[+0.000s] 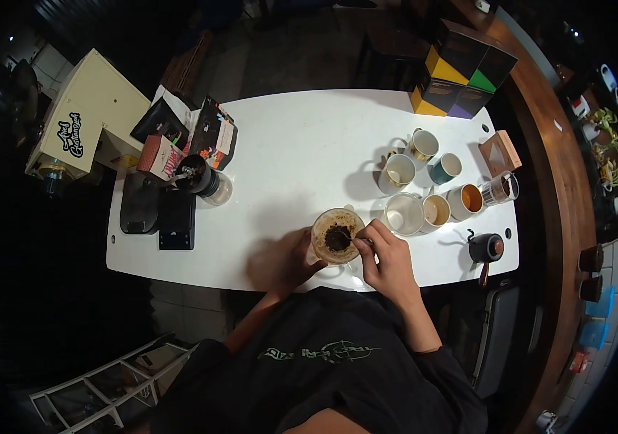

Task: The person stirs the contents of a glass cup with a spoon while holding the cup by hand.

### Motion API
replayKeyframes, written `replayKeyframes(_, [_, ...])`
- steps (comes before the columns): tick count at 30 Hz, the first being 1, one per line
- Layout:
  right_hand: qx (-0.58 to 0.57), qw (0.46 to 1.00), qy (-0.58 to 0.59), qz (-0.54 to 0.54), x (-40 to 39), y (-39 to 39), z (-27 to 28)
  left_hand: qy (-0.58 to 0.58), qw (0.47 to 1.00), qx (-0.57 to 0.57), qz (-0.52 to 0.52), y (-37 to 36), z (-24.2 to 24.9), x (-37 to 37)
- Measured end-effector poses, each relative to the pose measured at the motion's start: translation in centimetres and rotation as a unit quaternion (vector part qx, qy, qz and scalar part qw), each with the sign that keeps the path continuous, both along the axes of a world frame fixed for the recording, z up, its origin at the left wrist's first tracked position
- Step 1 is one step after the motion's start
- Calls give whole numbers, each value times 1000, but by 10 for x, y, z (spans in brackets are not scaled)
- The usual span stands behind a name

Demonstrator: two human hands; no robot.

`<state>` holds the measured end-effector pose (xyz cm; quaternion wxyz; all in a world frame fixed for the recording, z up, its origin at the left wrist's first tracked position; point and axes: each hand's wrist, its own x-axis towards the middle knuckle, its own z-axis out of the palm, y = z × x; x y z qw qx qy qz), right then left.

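Observation:
Near the front edge of the white table (287, 152), a wide glass cup (320, 246) has a brown-smeared inner wall. Dark coffee grounds (338, 237) lie at its bottom. My left hand (296, 262) is curled round the cup's left side, thumb toward me. Over the right rim, my right hand (390, 259) pinches a thin spoon (354, 239) that reaches into the cup. Its lower end is hard to see against the grounds.
To the right stand several mugs (399, 172), a clear glass (404, 214), a black kettle (485, 247) and a small box (500, 153). Stacked colourful boxes (457, 79) occupy the far right corner. On the left are a hand grinder (215, 186), a black scale (177, 219) and a cream machine (95, 108).

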<state>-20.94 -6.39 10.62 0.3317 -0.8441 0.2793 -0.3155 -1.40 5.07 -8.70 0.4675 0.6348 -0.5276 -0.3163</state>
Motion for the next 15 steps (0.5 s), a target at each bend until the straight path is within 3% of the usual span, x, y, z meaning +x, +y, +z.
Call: replayKeyframes(15, [14, 1000, -2, -4, 1, -1, 0, -30, 999, -15, -2, 0, -2, 3])
